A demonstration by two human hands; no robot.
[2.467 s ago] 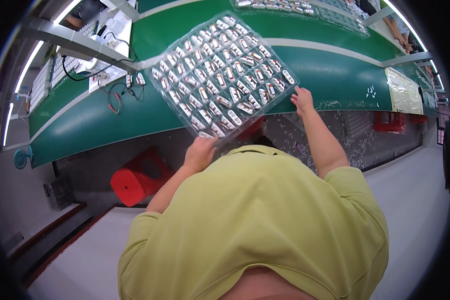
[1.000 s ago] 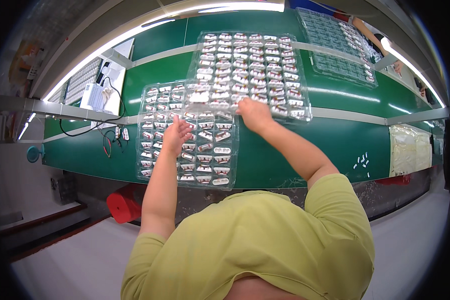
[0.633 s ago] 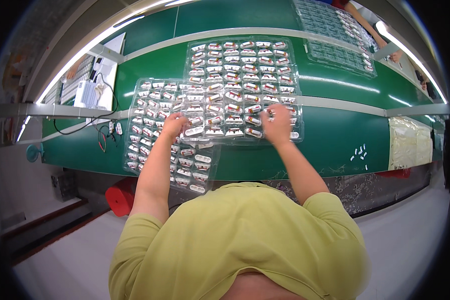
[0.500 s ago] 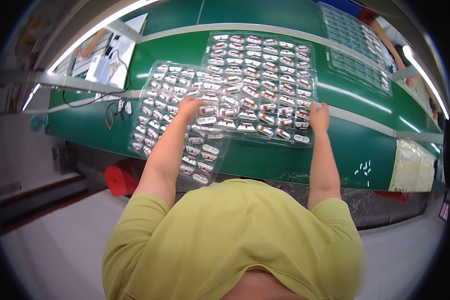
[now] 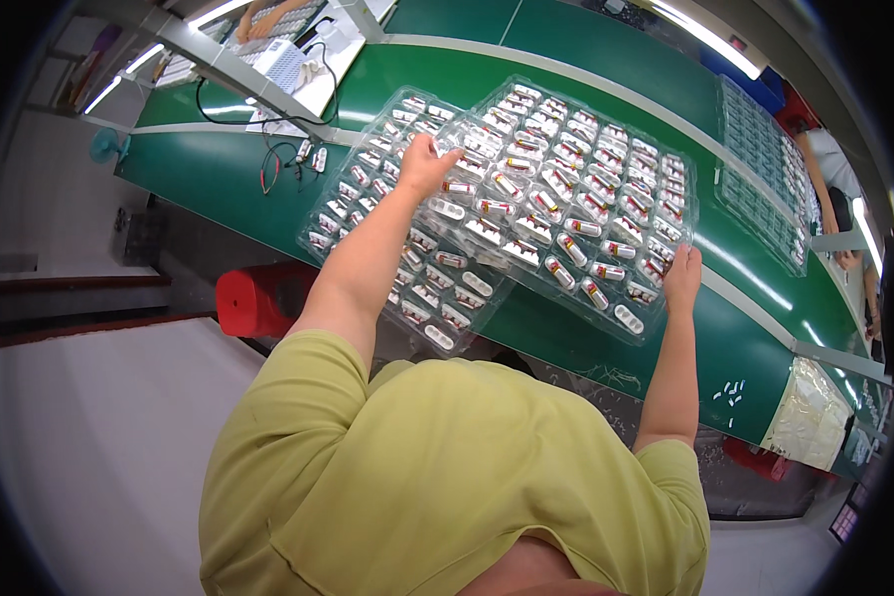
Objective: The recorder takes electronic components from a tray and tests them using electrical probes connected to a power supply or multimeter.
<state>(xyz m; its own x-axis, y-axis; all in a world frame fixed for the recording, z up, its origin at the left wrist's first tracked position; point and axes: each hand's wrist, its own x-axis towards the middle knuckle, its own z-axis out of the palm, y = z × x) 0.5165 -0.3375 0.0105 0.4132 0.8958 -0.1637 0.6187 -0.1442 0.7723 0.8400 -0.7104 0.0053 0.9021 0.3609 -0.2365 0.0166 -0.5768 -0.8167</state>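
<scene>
So the clear tray (image 5: 689,191) full of little pieces (image 5: 583,227) sits partly over the other tray (image 5: 494,297) above the green worktop (image 5: 194,184), left hand (image 5: 433,159) pinching its left edge, right hand (image 5: 682,263) closed on the right one. Looks like thin, slick plastic to me, light but probably bendy under that load. I'd hold opposite rims, kept level, since loose-looking pieces could hop out
</scene>
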